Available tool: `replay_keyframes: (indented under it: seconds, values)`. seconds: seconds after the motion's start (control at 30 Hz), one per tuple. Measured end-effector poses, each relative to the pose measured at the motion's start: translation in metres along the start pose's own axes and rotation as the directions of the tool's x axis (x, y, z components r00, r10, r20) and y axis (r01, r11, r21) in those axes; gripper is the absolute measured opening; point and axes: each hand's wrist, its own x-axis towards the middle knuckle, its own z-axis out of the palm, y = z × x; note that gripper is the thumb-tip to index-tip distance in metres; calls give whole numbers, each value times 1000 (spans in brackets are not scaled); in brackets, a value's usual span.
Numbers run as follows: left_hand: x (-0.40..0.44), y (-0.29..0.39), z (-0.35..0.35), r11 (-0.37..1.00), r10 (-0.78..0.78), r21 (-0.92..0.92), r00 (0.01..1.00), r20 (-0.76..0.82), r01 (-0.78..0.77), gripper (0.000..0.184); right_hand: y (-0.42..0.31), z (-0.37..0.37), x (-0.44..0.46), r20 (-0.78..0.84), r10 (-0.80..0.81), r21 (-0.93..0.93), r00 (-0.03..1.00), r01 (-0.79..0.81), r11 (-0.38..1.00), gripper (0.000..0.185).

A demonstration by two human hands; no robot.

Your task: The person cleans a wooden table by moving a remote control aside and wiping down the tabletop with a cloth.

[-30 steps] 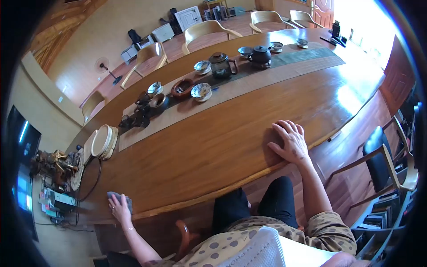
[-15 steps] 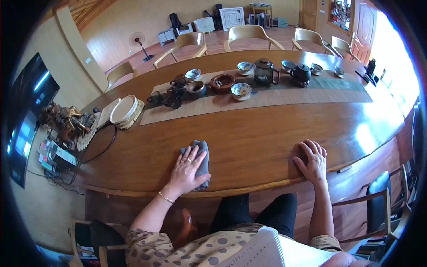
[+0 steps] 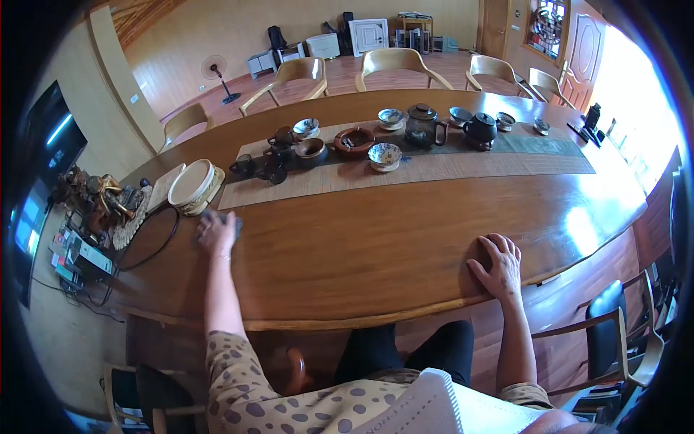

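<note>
My left hand [image 3: 215, 235] is stretched far out on the left part of the wooden table [image 3: 376, 246]. It presses a grey cloth [image 3: 209, 215] against the tabletop; most of the cloth is hidden under the hand, and the fingers are slightly blurred. Just beyond those fingers stands a round cream-coloured dish [image 3: 191, 182] on a base. My right hand [image 3: 499, 266] rests palm down near the table's front edge on the right, fingers apart, with nothing in it.
A woven runner [image 3: 318, 186] carries a glass teapot [image 3: 422, 129], a dark teapot [image 3: 481, 130], a brown ashtray [image 3: 354, 150], a patterned bowl [image 3: 384, 154] and several dark cups. A black cable [image 3: 172, 235] loops left of my left hand, near a carved ornament [image 3: 116, 199]. Chairs surround the table.
My left hand has slid the grey cloth leftward and away from me, from near the front edge to beside the round dish. My right hand stays in place on the table.
</note>
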Motion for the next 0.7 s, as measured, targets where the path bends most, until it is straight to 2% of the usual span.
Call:
replay_keyframes:
  seconds: [0.07, 0.17, 0.2, 0.27, 0.33, 0.4, 0.47, 0.5, 0.53, 0.57, 0.6, 0.63, 0.67, 0.7]
  values:
    - [-15, 52, 7, 978, 208, -6, 978, -29, -208, 78, 1, 2, 1, -7, -12, 5, 1000, 12, 1000, 56]
    - [-74, 137, -6, 917, 390, -95, 921, 21, -387, 79, 3, 3, -1, -26, -24, 16, 999, 24, 1000, 55]
    - [-96, 160, -3, 873, 468, -170, 883, 24, -458, 80, 1, 0, -2, -29, -16, 14, 999, 16, 1000, 55]
    - [-141, 202, -27, 775, 624, -248, 767, 149, -582, 85, 2, -1, -2, -44, -5, -3, 999, 5, 1000, 54]
    - [-184, 238, -32, 658, 742, -323, 659, 123, -680, 84, -7, 16, 7, -79, 61, 17, 995, -60, 998, 58]
    - [-216, 267, -27, 543, 835, -326, 539, 111, -774, 74, -40, 24, 28, -54, 18, 281, 998, -2, 960, 64]
    - [-225, 288, -18, 469, 876, -404, 473, 97, -785, 62, -67, 57, 59, -30, -75, 479, 997, 80, 874, 70]
    - [-218, 288, 28, 179, 818, -907, 570, -79, -382, 47, -75, 78, 74, 40, -97, 497, 995, 64, 865, 76]
    - [-215, 282, -6, -6, 756, -1000, 655, 2, 9, 42, -92, 71, 82, 197, -36, 465, 980, -61, 883, 80]
    - [-207, 271, -33, 51, 685, -999, 728, 24, -15, 43, -101, 72, 90, 278, -25, 381, 960, -87, 921, 81]
    - [-182, 262, -13, -111, 589, -994, 804, -80, -18, 43, -109, 73, 96, 357, -1, 293, 934, -111, 950, 82]
    - [-163, 246, -16, 80, 476, -963, 859, -190, -258, 37, -117, 73, 97, 363, 1, 184, 932, -72, 980, 83]
    - [-148, 229, -25, 290, 374, -846, 867, -329, -447, 32, -125, 70, 98, 373, 2, 69, 928, -30, 997, 84]
    - [-139, 212, -45, 289, 266, -902, 932, -245, -320, 30, -132, 70, 102, 384, 4, -52, 923, 18, 998, 84]
